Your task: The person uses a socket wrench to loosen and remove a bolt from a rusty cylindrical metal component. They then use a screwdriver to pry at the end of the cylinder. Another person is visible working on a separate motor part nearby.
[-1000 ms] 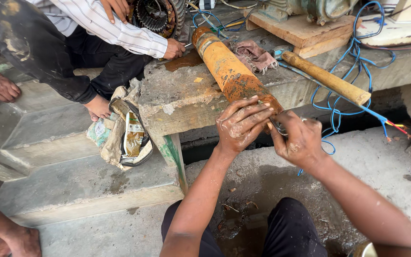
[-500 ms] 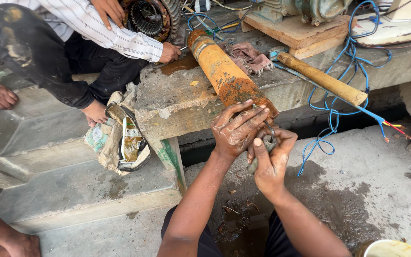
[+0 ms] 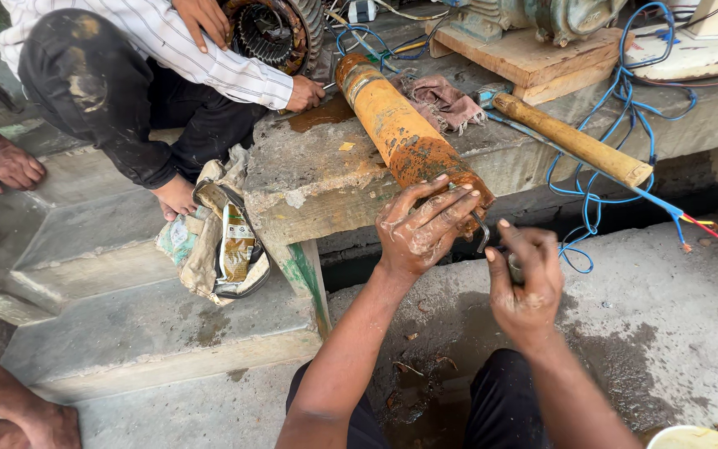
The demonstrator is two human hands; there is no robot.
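The long rusty orange-yellow metal cylinder (image 3: 405, 133) lies lengthwise on the grey concrete slab (image 3: 309, 179), its near end overhanging the slab's front edge. The left hand (image 3: 421, 229) has its fingers spread and clamped over that end; the right hand (image 3: 525, 283), just beside the end, is closed around a small dark metal tool (image 3: 482, 233). Risk: the wet, grimy grip may slip, letting the cylinder roll off the slab. The shell is corroded, its paint flaking.

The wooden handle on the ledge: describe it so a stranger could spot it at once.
Start at the concrete ledge and find the rusty orange cylinder under the left hand. To its right lies the wooden handle, slanting beside blue wires. It is slimmer, smooth, pale brown and rust-free.
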